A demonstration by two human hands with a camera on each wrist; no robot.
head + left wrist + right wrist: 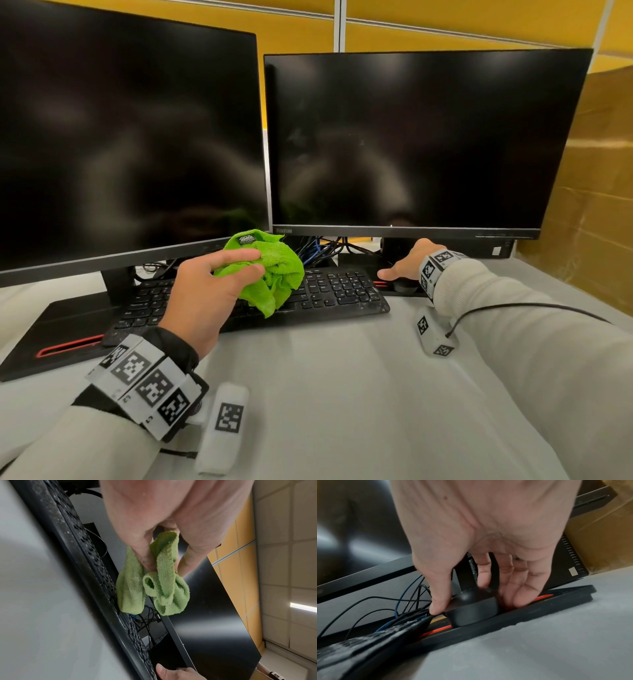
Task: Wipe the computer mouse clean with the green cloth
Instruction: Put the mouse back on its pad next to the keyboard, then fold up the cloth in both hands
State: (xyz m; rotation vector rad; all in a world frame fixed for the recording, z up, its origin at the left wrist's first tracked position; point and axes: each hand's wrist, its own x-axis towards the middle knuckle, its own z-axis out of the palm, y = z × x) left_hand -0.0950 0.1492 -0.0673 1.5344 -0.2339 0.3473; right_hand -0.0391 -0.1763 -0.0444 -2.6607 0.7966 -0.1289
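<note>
Monitors [130,137] two, keyboard [342,284] one, mouse [471,605] one, cloth [270,270] one

My left hand [202,291] is raised in front of me, palm turned inward, thumb and fingers [144,555] curled round the bunched green cloth [270,270], which hangs below my grip. My left forearm comes in from the lower left, with a marker band round the wrist. My right arm reaches forward and to the right, sleeve down to a similar wrist band. My right hand [407,263] is palm down, thumb out to the left, fingers [527,592] and thumb closing on the sides of the black mouse [474,608].
</note>
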